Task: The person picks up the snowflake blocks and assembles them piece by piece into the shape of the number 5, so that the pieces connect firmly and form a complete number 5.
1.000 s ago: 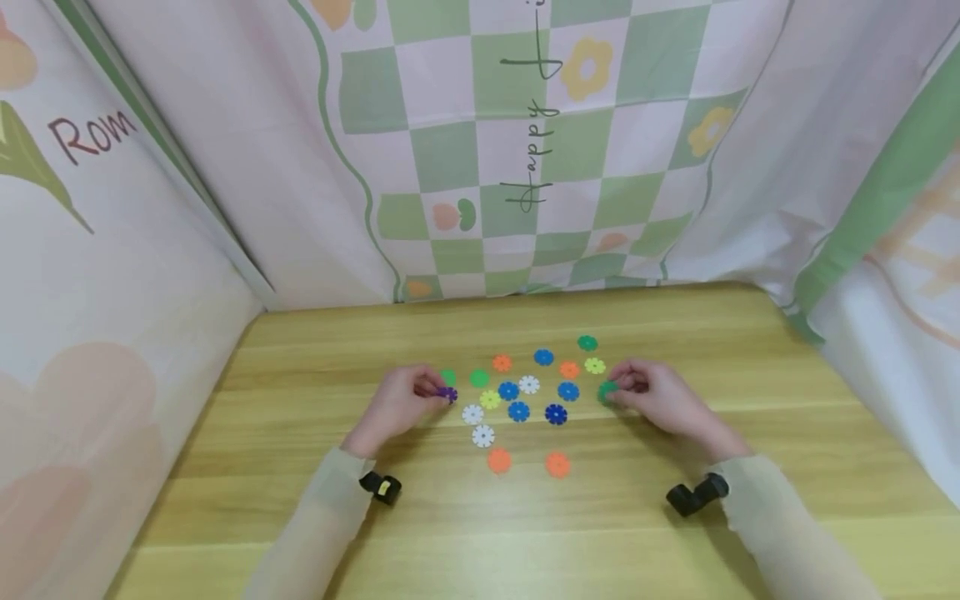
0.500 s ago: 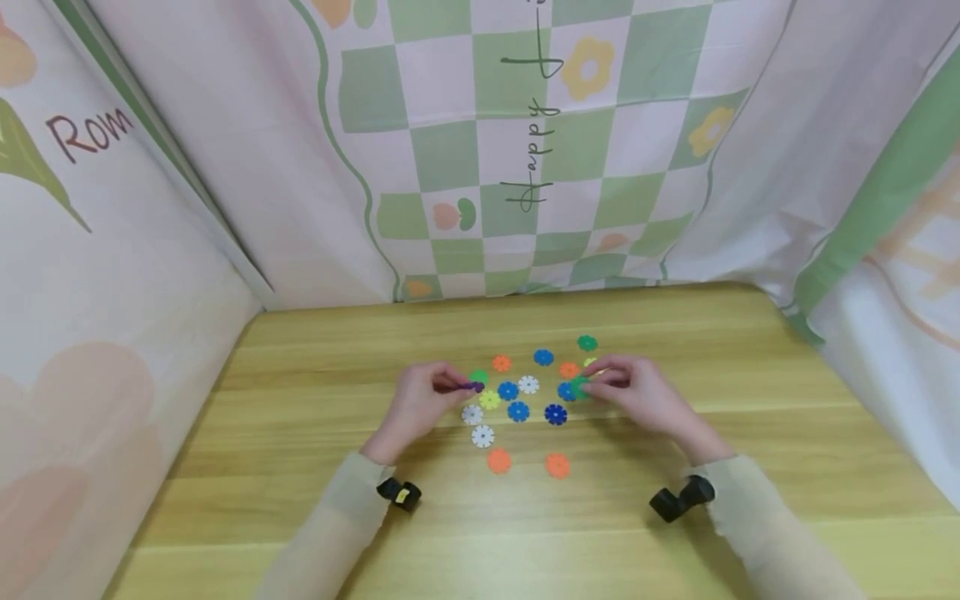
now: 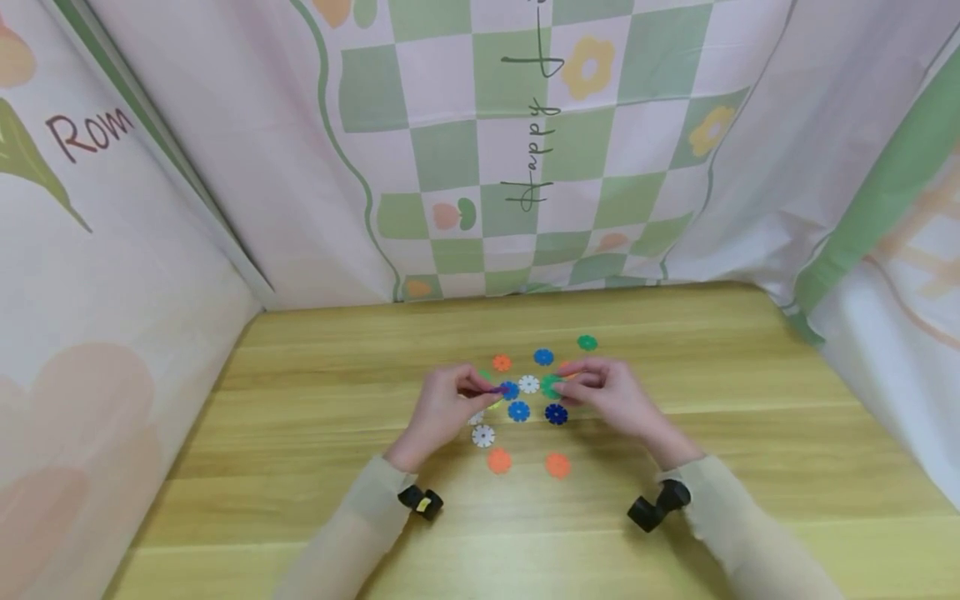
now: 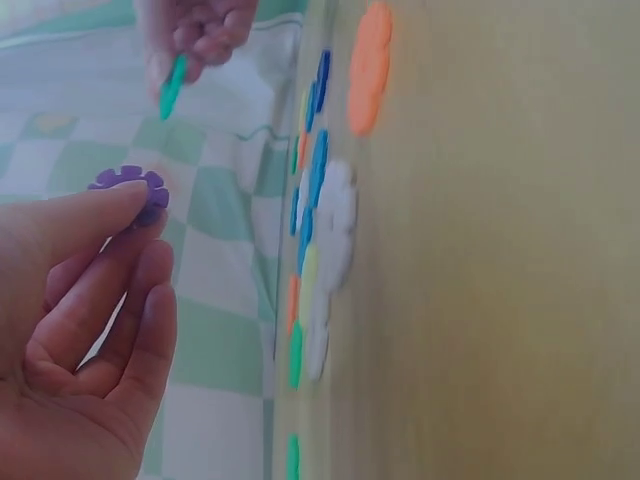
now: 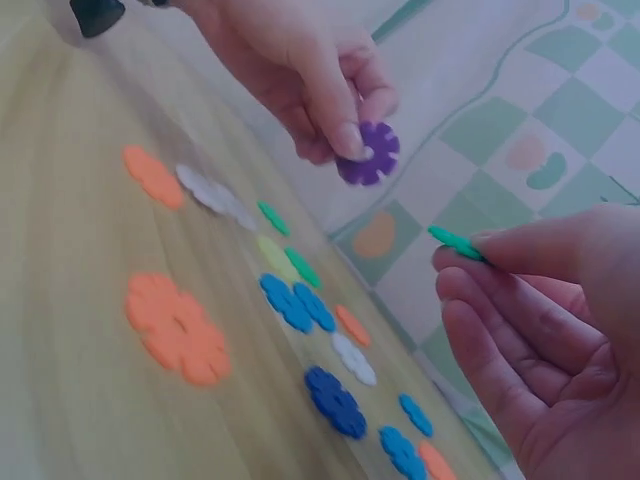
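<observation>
My left hand (image 3: 442, 404) pinches a purple notched plastic disc (image 4: 150, 200) between thumb and fingers, raised off the table. Facing it, my right hand (image 3: 611, 396) pinches a green notched disc (image 5: 457, 243) by its edge, also above the table. A gap separates the two discs. Under and between the hands lie several loose discs: a white disc (image 3: 528, 384), a blue disc (image 3: 518, 412), a dark blue disc (image 3: 556, 414) and orange discs such as the orange disc (image 3: 498, 461) nearer the front. In the head view the hands hide some of the discs.
The wooden table (image 3: 525, 533) meets a checked curtain (image 3: 517, 233) at the back and a printed fabric wall (image 3: 135, 333) on the left. Farther back lie another green disc (image 3: 587, 342) and a blue disc (image 3: 543, 357).
Both hands have moved inward toward each other, the left carrying the purple disc rightward and the right carrying the green disc leftward. The loose discs have stayed in place.
</observation>
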`<state>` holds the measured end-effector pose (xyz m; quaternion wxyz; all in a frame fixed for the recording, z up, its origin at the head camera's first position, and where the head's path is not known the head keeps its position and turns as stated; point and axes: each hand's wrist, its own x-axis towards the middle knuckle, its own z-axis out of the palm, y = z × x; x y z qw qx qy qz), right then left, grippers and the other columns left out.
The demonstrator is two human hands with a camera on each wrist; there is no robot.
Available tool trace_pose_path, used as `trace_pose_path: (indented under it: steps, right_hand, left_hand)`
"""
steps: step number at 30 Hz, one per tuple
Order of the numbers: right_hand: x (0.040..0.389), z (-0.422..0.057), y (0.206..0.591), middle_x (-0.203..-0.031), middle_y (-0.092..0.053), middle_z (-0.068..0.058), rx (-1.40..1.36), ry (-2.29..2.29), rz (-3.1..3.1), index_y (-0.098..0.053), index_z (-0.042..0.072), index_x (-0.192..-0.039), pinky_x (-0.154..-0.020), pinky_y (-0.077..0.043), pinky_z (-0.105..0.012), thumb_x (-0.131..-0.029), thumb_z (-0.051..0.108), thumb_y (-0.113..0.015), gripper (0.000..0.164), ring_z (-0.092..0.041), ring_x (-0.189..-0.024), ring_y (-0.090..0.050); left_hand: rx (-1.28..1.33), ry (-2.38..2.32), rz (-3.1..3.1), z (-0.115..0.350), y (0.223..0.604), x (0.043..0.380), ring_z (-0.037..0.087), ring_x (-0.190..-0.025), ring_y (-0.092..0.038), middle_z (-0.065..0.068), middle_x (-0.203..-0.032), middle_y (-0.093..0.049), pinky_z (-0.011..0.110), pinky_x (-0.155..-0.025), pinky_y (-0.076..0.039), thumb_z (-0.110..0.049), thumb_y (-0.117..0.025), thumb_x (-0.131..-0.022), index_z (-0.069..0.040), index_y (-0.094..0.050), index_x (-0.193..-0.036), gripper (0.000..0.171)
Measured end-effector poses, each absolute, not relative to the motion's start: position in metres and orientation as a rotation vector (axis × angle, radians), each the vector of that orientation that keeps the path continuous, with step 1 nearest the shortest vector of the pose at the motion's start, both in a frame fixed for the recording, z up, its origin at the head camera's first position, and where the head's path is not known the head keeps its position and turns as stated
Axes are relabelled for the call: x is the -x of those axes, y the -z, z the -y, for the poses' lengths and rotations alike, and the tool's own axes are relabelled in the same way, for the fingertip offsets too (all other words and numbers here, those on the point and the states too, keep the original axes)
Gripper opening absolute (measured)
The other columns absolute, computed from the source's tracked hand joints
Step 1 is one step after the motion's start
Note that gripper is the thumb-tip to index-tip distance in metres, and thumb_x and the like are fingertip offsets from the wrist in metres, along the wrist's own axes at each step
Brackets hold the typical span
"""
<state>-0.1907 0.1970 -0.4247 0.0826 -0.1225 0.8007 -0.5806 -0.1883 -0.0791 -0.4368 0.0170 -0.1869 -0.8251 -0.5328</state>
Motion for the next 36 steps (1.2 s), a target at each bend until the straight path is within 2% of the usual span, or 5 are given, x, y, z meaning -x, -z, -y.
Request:
trace_pose_path:
  steps: [11,16,21,29,36]
  right_hand:
    - [0.184,-0.175,0.424,-0.091,-0.075,-0.019,0.351,1.818,-2.338,-0.067,-0.007,-0.113,-0.077,-0.06,-0.035,-0.097,0.01,-0.071,0.024,-0.034,-0.083,-0.073]
    - [0.182,-0.171,0.425,-0.091,-0.073,-0.024,0.349,1.871,-2.295,-0.066,-0.01,-0.112,-0.074,-0.061,-0.036,-0.096,0.006,-0.071,0.023,-0.032,-0.079,-0.073]
    - [0.182,-0.17,0.428,-0.089,-0.074,-0.022,0.344,1.902,-2.267,-0.066,-0.012,-0.112,-0.073,-0.061,-0.038,-0.095,0.002,-0.07,0.022,-0.028,-0.076,-0.073]
    - [0.179,-0.17,0.431,-0.09,-0.074,-0.019,0.332,1.952,-2.205,-0.064,-0.014,-0.113,-0.073,-0.061,-0.035,-0.096,0.002,-0.068,0.023,-0.023,-0.076,-0.073]
    - [0.178,-0.17,0.429,-0.091,-0.074,-0.02,0.302,1.97,-2.184,-0.063,-0.015,-0.114,-0.074,-0.061,-0.034,-0.097,0.003,-0.068,0.025,-0.021,-0.076,-0.073]
  left_hand:
    - [0.616,1.682,2.538,0.068,0.435,0.181,0.009,-0.077,-0.069,-0.008,-0.085,-0.074,0.028,-0.071,-0.059,-0.004,-0.082,-0.087,-0.013,-0.071,-0.086,0.013]
    - [0.629,1.633,2.543,0.067,0.435,0.181,0.007,-0.078,-0.069,-0.01,-0.085,-0.074,0.027,-0.071,-0.058,-0.009,-0.082,-0.088,-0.015,-0.072,-0.086,0.011]
    - [0.646,1.603,2.544,0.067,0.437,0.18,0.006,-0.08,-0.069,-0.011,-0.086,-0.074,0.025,-0.072,-0.058,-0.009,-0.082,-0.088,-0.015,-0.074,-0.088,0.01]
    - [0.679,1.666,2.506,0.063,0.438,0.177,0.006,-0.08,-0.07,-0.006,-0.09,-0.075,0.025,-0.072,-0.059,-0.011,-0.08,-0.09,-0.01,-0.077,-0.093,0.003]
    - [0.707,1.688,2.471,0.064,0.436,0.176,0.007,-0.083,-0.071,-0.008,-0.09,-0.075,0.027,-0.073,-0.059,-0.014,-0.079,-0.092,-0.009,-0.078,-0.092,0.006]
